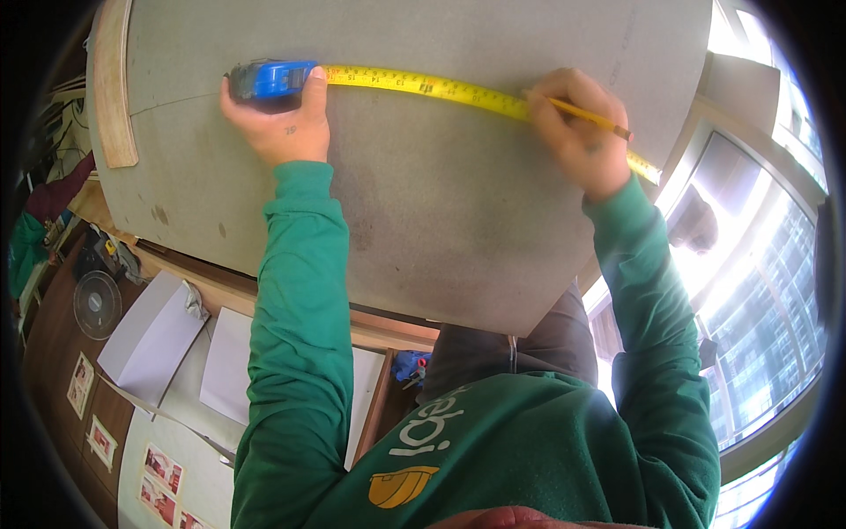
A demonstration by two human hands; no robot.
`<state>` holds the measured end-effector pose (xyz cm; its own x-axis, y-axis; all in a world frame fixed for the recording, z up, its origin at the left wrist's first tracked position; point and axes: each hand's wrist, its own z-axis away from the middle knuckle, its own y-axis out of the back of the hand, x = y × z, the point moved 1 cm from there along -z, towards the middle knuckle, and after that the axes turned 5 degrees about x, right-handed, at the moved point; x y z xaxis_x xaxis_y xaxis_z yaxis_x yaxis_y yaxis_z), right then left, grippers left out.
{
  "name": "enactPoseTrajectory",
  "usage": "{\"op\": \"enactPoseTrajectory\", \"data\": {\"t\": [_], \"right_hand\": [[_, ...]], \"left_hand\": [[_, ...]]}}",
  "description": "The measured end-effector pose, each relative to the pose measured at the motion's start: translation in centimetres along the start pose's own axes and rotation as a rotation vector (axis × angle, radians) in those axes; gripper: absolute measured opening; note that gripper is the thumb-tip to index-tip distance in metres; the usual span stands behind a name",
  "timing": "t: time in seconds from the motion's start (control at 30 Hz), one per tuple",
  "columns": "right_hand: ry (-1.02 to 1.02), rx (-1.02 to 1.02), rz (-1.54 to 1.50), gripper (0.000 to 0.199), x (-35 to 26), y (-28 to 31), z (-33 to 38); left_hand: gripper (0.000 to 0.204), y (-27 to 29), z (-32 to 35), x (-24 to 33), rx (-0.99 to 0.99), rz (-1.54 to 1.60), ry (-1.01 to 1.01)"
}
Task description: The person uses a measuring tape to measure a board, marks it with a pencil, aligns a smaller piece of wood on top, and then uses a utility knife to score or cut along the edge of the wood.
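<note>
A blue and grey tape measure (280,78) lies on a large grey board (423,203), and my left hand (286,123) is closed round its case, thumb at the end where the blade comes out. The yellow blade (401,80) runs out to the right across the board, passes under my right hand and ends near the board's right edge. My right hand (582,132) grips a yellow pencil (589,117) between thumb and fingers, its tip at the blade's edge. A thin dark line is drawn on the board left of the case.
A wooden strip (115,84) lies along the board's left edge. Below left are white sheets (157,339), a round fan-like grille (98,305) and printed pictures (162,480). A bright window (749,291) stands at the right, close to the board's edge.
</note>
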<state>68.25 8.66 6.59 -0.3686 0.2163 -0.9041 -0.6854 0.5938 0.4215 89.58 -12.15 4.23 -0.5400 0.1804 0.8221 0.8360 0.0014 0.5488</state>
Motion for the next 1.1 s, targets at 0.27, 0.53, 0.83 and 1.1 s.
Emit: {"op": "enactPoseTrajectory", "data": {"t": [0.27,0.53,0.83,1.1], "right_hand": [[0.015,-0.045,0.008,0.008,0.1,0.1,0.1],[-0.189,0.044,-0.191,0.003,-0.4,1.5,-0.1],[-0.286,0.377,0.093,0.017,0.2,8.7,3.7],[-0.230,0.174,-0.014,0.012,-3.0,4.7,3.2]], "left_hand": [[0.101,0.0,-0.1,-0.1,0.008,0.010,-0.009],[0.101,-0.1,-0.1,0.1,0.024,-0.098,-0.005],[0.097,0.3,-0.5,-1.0,0.039,-0.225,-0.099],[0.097,0.2,-0.2,-0.4,0.044,-0.071,-0.048]]}}
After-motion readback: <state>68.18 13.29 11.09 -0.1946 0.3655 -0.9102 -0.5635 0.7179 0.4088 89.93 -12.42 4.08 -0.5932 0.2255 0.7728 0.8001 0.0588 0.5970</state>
